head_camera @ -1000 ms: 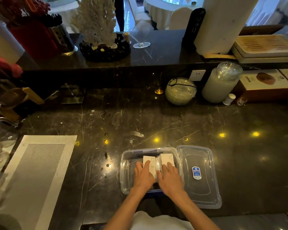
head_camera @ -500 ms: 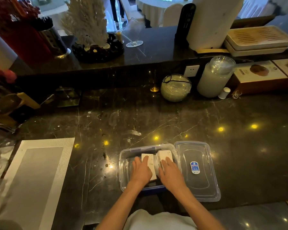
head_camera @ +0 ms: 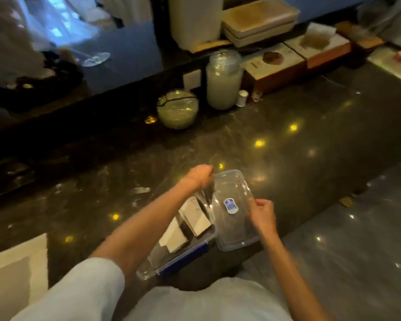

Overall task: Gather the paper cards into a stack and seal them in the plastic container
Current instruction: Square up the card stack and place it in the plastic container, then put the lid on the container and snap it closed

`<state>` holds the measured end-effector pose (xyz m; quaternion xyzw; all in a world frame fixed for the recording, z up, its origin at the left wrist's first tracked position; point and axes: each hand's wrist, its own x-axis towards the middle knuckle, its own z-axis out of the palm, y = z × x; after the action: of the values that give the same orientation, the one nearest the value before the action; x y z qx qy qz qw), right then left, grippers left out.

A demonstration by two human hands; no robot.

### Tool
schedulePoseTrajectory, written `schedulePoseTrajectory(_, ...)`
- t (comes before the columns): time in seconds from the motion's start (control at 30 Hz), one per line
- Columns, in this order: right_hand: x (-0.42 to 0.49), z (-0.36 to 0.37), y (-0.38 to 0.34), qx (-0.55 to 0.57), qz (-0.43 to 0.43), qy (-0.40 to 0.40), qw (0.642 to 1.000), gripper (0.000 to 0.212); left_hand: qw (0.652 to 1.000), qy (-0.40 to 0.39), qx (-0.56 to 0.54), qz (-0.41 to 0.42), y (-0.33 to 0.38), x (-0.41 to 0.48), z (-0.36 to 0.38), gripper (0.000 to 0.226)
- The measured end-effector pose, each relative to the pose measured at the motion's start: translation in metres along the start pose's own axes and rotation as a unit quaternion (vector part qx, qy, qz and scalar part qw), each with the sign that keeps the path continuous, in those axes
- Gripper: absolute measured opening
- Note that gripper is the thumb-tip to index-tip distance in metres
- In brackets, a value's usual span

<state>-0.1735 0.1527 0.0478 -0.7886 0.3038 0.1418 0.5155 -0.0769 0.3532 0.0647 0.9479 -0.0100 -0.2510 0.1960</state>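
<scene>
A clear plastic container point(head_camera: 183, 258) with a blue clip lies on the dark marble counter near its front edge. White paper cards point(head_camera: 196, 217) lie inside it in two loose stacks. The clear lid point(head_camera: 235, 225) with a blue sticker rests just right of the container. My left hand point(head_camera: 199, 176) reaches across the container and pinches the lid's far left corner. My right hand point(head_camera: 261, 213) grips the lid's right edge. The picture is blurred by head motion.
A round glass bowl point(head_camera: 177, 110), a tall lidded jar point(head_camera: 222, 82), a small white bottle point(head_camera: 242, 98) and brown boxes point(head_camera: 276, 68) line the counter's back. A woven placemat point(head_camera: 14, 265) lies at the front left. A raised dark shelf carries stacked trays point(head_camera: 257, 22).
Both hands left the cards in the container and moved right onto the lid. The head has turned, so the whole scene appears rotated and closer.
</scene>
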Motion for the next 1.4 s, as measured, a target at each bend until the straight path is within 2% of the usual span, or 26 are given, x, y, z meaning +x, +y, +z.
schedulePoseTrajectory(0.07, 0.000, -0.005, 0.032, 0.016, 0.053, 0.007, 0.998, 0.023, 0.999, -0.028, 0.027, -0.001, 0.005, 0.017, 0.007, 0.032)
schedulePoseTrajectory(0.13, -0.005, -0.003, 0.062, 0.051, 0.096, -0.003, 0.994, 0.026, 0.998, -0.046, 0.051, -0.014, 0.004, 0.030, 0.017, 0.036)
schedulePoseTrajectory(0.23, -0.019, 0.001, 0.092, 0.126, 0.166, -0.053, 0.977, 0.022, 0.996, -0.061, 0.064, -0.028, 0.001, 0.041, 0.030, 0.041)
schedulePoseTrajectory(0.3, -0.027, 0.004, 0.105, 0.186, 0.222, -0.091, 0.953, 0.020, 0.996, -0.056, 0.071, -0.026, 0.000, 0.047, 0.035, 0.043)
schedulePoseTrajectory(0.37, -0.029, 0.007, 0.113, 0.229, 0.248, -0.105, 0.935, 0.042, 0.996, -0.047, 0.065, -0.036, 0.000, 0.050, 0.037, 0.042)
schedulePoseTrajectory(0.43, -0.028, 0.010, 0.120, 0.233, 0.250, -0.102, 0.934, 0.064, 0.996, -0.048, 0.057, -0.042, -0.002, 0.053, 0.038, 0.039)
schedulePoseTrajectory(0.57, -0.029, 0.006, 0.117, 0.230, 0.242, -0.140, 0.932, 0.056, 0.997, -0.048, 0.030, -0.047, -0.001, 0.049, 0.040, 0.039)
schedulePoseTrajectory(0.67, -0.031, 0.002, 0.109, 0.232, 0.221, -0.161, 0.933, 0.045, 0.998, -0.035, -0.003, -0.045, 0.006, 0.038, 0.042, 0.038)
schedulePoseTrajectory(0.77, -0.033, -0.006, 0.095, 0.257, 0.195, -0.105, 0.941, 0.047, 0.998, 0.002, -0.065, -0.018, 0.016, 0.028, 0.035, 0.037)
schedulePoseTrajectory(0.9, -0.023, -0.023, 0.059, 0.258, 0.114, -0.046, 0.958, 0.058, 0.983, 0.107, -0.150, 0.013, 0.016, 0.006, 0.004, 0.035)
schedulePoseTrajectory(1.0, -0.010, -0.019, 0.021, 0.225, 0.024, -0.033, 0.974, 0.058, 0.961, 0.194, -0.196, -0.003, -0.012, -0.026, -0.019, 0.033)
schedulePoseTrajectory(1.2, 0.008, 0.031, -0.060, 0.062, -0.128, -0.103, 0.984, 0.053, 0.901, 0.281, -0.290, -0.157, -0.106, -0.126, -0.026, 0.031)
schedulePoseTrajectory(1.3, -0.003, 0.066, -0.079, -0.043, -0.209, -0.172, 0.962, 0.050, 0.862, 0.308, -0.313, -0.255, -0.140, -0.181, 0.000, 0.028)
schedulePoseTrajectory(1.4, -0.018, 0.094, -0.076, -0.135, -0.253, -0.242, 0.927, 0.049, 0.823, 0.307, -0.332, -0.343, -0.152, -0.221, 0.039, 0.024)
